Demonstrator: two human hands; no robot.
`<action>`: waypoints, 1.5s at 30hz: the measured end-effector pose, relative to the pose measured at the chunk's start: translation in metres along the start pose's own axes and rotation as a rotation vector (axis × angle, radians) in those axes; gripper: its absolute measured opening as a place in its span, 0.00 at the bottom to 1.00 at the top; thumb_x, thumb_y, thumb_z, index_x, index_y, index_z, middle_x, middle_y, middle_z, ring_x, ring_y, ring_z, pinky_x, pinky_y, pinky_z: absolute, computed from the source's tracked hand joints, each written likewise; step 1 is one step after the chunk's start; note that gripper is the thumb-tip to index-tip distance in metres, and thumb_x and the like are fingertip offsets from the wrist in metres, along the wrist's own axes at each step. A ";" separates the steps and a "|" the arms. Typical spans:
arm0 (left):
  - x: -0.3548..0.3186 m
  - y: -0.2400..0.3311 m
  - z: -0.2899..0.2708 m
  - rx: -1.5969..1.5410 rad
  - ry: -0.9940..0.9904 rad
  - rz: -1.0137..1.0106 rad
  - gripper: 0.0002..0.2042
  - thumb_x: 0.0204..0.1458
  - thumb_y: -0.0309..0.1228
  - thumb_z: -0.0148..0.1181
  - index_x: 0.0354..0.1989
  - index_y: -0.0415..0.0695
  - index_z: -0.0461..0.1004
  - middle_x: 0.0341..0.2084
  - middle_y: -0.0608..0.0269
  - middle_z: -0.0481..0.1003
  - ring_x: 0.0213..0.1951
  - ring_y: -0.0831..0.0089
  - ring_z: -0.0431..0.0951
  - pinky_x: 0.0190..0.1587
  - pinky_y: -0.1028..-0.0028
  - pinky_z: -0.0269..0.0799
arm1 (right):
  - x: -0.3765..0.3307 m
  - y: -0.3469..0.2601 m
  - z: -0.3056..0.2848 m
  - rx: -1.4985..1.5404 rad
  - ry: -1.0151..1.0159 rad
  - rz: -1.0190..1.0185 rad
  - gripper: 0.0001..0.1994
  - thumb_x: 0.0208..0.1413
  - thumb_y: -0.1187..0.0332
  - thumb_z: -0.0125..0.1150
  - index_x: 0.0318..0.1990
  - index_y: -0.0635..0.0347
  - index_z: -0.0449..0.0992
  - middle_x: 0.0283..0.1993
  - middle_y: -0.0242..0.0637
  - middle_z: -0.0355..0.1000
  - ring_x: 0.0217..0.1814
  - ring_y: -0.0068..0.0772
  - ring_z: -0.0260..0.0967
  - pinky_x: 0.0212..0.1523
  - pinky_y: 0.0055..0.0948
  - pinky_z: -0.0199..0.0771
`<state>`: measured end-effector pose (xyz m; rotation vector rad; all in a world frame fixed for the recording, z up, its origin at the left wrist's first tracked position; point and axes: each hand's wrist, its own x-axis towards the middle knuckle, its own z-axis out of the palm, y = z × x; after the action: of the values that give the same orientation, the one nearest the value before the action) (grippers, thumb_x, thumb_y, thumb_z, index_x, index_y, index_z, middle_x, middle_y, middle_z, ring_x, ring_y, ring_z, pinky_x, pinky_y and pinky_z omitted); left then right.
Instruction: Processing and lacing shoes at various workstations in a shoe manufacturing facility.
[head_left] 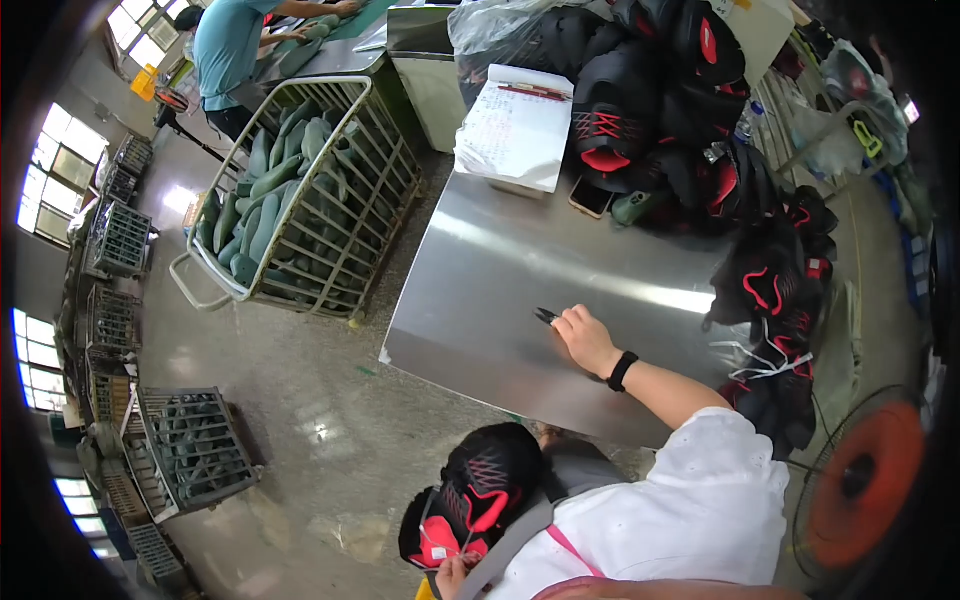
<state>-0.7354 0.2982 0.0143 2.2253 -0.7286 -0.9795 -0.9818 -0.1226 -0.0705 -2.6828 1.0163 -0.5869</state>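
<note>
My right hand [587,338], with a black band at the wrist, is over the metal tabletop [480,300]. Its fingers are closed round a small black pointed tool [546,315], whose kind I cannot make out. Low in the picture, my left hand [453,578] grips a black shoe upper [492,478] with red lining and laces, beside my lap and off the table's near edge. A second black and red piece [428,530] lies against it, perhaps another upper. My left fingers are at the pale lace and partly hidden.
Black and red shoe uppers [610,110] pile along the table's back and right side. A notepad [515,125] with pens and a phone [591,197] lie near them. Left stands a wheeled cage [345,230] of green shoe lasts; an orange fan [862,480] is at right. A person [228,55] works beyond.
</note>
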 end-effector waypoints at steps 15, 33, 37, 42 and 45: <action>0.013 0.030 -0.037 -0.337 -0.116 0.134 0.11 0.57 0.31 0.45 0.31 0.35 0.70 0.20 0.61 0.71 0.26 0.76 0.71 0.32 0.79 0.65 | -0.048 -0.231 -0.060 1.556 -1.175 0.804 0.14 0.55 0.66 0.49 0.46 0.64 0.68 0.21 0.22 0.56 0.20 0.11 0.50 0.18 0.13 0.51; 0.019 -0.011 -0.058 -0.122 -0.151 0.486 0.05 0.52 0.23 0.50 0.33 0.37 0.71 0.25 0.61 0.72 0.26 0.72 0.73 0.30 0.77 0.68 | -0.057 -0.344 0.019 1.762 -1.262 1.055 0.13 0.58 0.59 0.42 0.36 0.59 0.69 0.19 0.23 0.58 0.13 0.11 0.47 0.11 0.13 0.41; 0.015 -0.021 -0.069 -0.383 -0.265 0.250 0.12 0.53 0.26 0.51 0.47 0.41 0.68 0.24 0.66 0.70 0.24 0.76 0.71 0.28 0.79 0.67 | -0.051 -0.362 0.018 1.858 -1.202 0.993 0.12 0.59 0.60 0.41 0.33 0.58 0.65 0.15 0.22 0.52 0.11 0.11 0.41 0.10 0.14 0.37; 0.036 -0.031 -0.088 -0.660 -0.726 0.099 0.15 0.55 0.26 0.45 0.52 0.42 0.59 0.24 0.66 0.70 0.21 0.80 0.69 0.23 0.81 0.65 | -0.040 -0.391 0.002 1.756 -1.113 0.745 0.10 0.58 0.63 0.42 0.35 0.59 0.65 0.16 0.23 0.54 0.12 0.10 0.43 0.11 0.12 0.39; 0.039 -0.033 -0.086 -0.478 -0.604 0.329 0.05 0.54 0.23 0.45 0.30 0.39 0.68 0.19 0.67 0.70 0.18 0.80 0.68 0.20 0.81 0.63 | -0.036 -0.397 -0.005 1.772 -1.122 0.766 0.09 0.58 0.65 0.43 0.36 0.61 0.65 0.16 0.24 0.55 0.13 0.09 0.45 0.11 0.11 0.40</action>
<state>-0.6378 0.3199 0.0213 1.3484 -0.9560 -1.4833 -0.7759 0.1950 0.0553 -0.6334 0.4987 0.2276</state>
